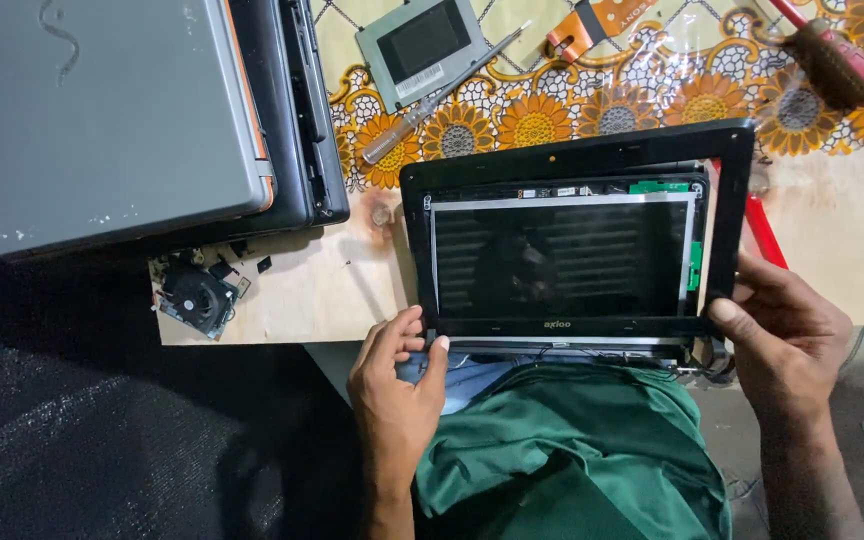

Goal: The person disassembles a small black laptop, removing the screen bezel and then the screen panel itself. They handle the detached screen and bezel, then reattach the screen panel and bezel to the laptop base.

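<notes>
A small laptop lid lies flat before me with its dark screen panel (562,258) exposed. Its black plastic bezel (577,155) is lifted partly off along the top and right side, showing green circuit strips beneath. My left hand (397,375) grips the lid's lower left corner, thumb on the bottom edge. My right hand (787,335) grips the bezel's lower right corner, fingers curled over its edge. Green cloth (572,450) covers my lap below the lid.
Stacked grey and black laptops (122,110) lie at top left. A loose cooling fan (195,297) sits on the plywood board. On the sunflower-patterned cloth lie a hard drive (422,45), a clear-handled screwdriver (432,100), an orange bracket (592,22) and a red-handled screwdriver (837,62).
</notes>
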